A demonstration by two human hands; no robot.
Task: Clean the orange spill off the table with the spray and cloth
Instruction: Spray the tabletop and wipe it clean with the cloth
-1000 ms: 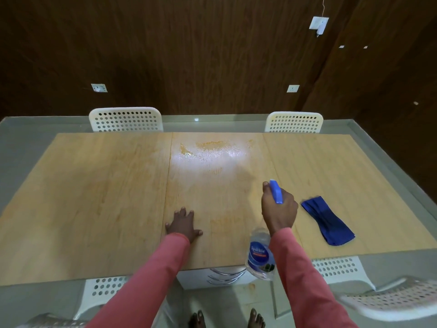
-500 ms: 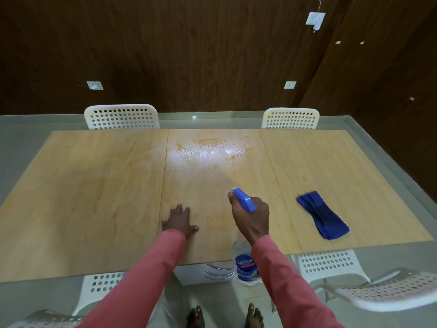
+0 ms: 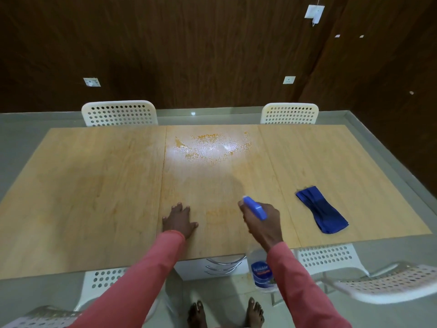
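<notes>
table (image 3: 94, 185): light wood-look top, smooth, kinda satiny, in three panels
orange spill (image 3: 210, 147): wet and glossy, beaded, catching the light
cloth (image 3: 321, 210): blue fabric, matt, soft folds
spray bottle (image 3: 260, 273): clear plastic body, glossy label, blue plastic head
chairs (image 3: 119, 113): white perforated plastic, slight sheen
wall (image 3: 189, 43): dark wood-grain panelling, matt
floor (image 3: 236, 290): pale tiles, shiny

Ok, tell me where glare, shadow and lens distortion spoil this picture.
Head view: white glare washes over the wet orange spill at the far middle of the table; a soft shadow lies beyond the spray bottle; the wide lens splays the table's edges.
</notes>
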